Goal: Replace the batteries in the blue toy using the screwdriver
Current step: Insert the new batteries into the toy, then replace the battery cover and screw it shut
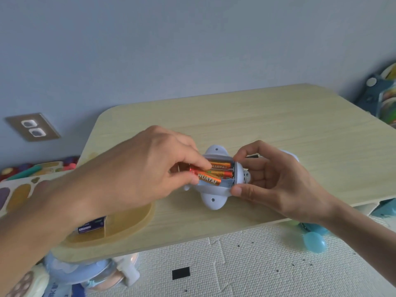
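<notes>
**Blue toy open on the table, batteries in the bay**

Blue toy (214, 199) lies on its back near the middle of a pale wooden table (278, 129), its underside turned up and its battery compartment uncovered. Two rounded flaps with small holes stick out from the body, one toward the wall and one toward the table's near edge. Orange batteries (220, 167) lie side by side in the open bay.

The left hand (137, 168) reaches in from the left, its thumb and forefinger pinched together on one orange battery (209, 179) — this one sits tilted at the near side of the bay, its lettered side up, one end low in the compartment and the other toward the fingers. The right hand (276, 181) is clamped on the toy's right end, thumb pressed to the near edge of the body and forefinger curled over the far edge, with the remaining fingers cupped behind a white round part of the toy.

At the table's near left corner sits a yellowish tray (137, 224), partly hidden by the left forearm, with a dark blue pack (92, 225) in it. Other toys lie on the textured white floor mat (246, 264) below — a light blue egg-shaped piece (315, 242) is at the right. A wall socket (32, 127) is set in the wall at the left.
</notes>
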